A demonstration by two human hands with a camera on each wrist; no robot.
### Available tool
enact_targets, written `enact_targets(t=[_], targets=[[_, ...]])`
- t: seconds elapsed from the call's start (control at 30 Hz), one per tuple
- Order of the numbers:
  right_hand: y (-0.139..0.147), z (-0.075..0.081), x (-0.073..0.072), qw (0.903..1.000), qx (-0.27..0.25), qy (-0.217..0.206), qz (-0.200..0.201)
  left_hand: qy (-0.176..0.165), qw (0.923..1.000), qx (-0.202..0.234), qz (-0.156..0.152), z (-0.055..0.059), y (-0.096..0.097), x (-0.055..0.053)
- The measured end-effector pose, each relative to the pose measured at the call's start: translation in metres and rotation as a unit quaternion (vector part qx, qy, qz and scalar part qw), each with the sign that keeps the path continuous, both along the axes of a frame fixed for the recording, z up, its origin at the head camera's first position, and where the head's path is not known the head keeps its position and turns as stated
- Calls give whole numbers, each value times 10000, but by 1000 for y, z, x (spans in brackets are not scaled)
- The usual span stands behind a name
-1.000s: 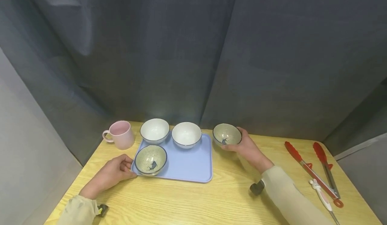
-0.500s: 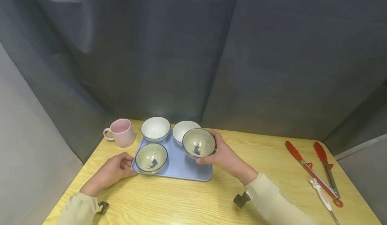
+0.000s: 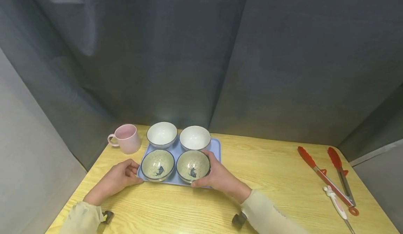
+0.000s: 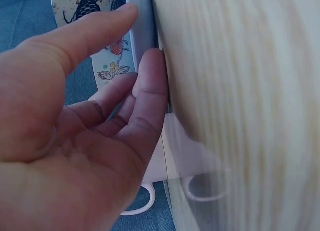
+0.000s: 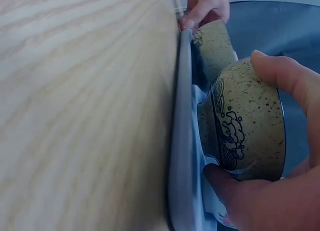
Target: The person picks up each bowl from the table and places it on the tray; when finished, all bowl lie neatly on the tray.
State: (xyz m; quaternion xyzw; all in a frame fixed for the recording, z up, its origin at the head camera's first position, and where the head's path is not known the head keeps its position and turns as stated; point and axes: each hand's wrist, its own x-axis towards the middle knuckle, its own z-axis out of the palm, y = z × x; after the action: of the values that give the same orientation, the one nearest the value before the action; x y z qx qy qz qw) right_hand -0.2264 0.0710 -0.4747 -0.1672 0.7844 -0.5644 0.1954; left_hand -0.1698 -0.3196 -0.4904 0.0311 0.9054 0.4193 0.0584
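My right hand (image 3: 220, 176) grips a speckled grey-green bowl (image 3: 192, 164) with a blue fish inside, thumb on the near side. The bowl is over the front right of the blue tray (image 3: 216, 146); in the right wrist view its foot (image 5: 207, 126) is close to the tray surface, and I cannot tell if it touches. A matching speckled bowl (image 3: 157, 164) sits beside it at the front left. Behind them stand two white bowls, the left one (image 3: 162, 135) and the right one (image 3: 195, 137). My left hand (image 3: 114, 179) holds the tray's front left corner between thumb and fingers.
A pink mug (image 3: 127, 139) stands left of the tray, its handle to the left. Red-tipped tongs (image 3: 333, 178) and a white rabbit-headed utensil (image 3: 335, 202) lie at the right of the wooden table (image 3: 176, 209). A dark curtain (image 3: 201, 59) hangs behind.
My right hand has carried the speckled bowl leftward from right of the tray, past the right white bowl, to the tray's front right. My left hand has stayed at the corner.
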Motion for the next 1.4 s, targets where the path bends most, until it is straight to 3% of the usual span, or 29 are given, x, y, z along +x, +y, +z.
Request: enact_targets(t=[0.47,1.23,1.4], targets=[[-2,-12,2,9999,19,117,-29,16,10000,22,-51,-2,-1,0],[4,-10,8,10000,-54,16,-74,29,10000,16,-59,-4,0,-4],[12,-4,6,9997,-201,-52,90,24,10000,-56,13,-1,-1,-2]])
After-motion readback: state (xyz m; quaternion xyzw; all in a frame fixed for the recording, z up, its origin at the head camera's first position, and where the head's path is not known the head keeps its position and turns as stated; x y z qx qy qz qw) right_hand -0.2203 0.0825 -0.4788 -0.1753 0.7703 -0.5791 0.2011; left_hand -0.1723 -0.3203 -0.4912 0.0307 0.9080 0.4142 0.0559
